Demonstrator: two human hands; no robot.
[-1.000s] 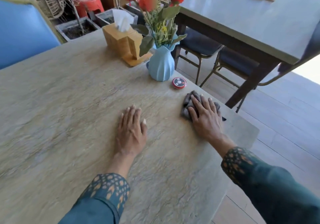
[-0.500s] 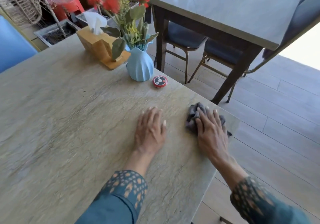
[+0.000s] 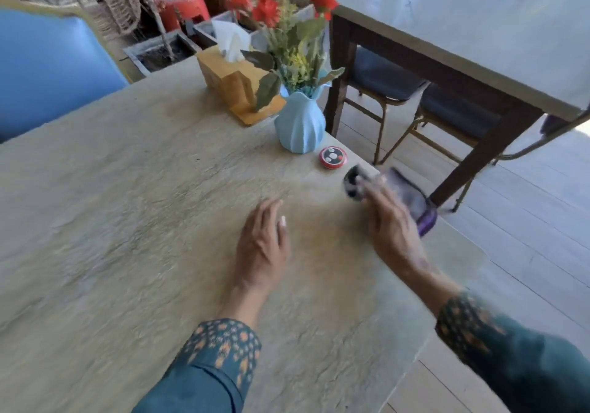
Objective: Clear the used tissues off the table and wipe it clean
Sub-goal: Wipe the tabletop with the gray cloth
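Observation:
My right hand [image 3: 391,224] lies flat with straight fingers on a dark grey cloth [image 3: 405,194] near the right edge of the stone-patterned table [image 3: 127,221]. Both are blurred by motion. The cloth pokes out past my fingertips and over the table's edge. My left hand [image 3: 263,246] rests flat, palm down, on the table a short way left of the cloth and holds nothing. No used tissues show on the table top.
A light blue vase [image 3: 300,125] with red flowers, a wooden tissue box [image 3: 236,82] and a small red call button [image 3: 332,157] stand along the far right edge. Beyond are a blue chair back [image 3: 48,71], a second table [image 3: 479,29] with chairs, and wooden floor to the right.
My right hand has pushed the cloth away from me along the right edge, toward the red call button. My left hand stays flat on the table.

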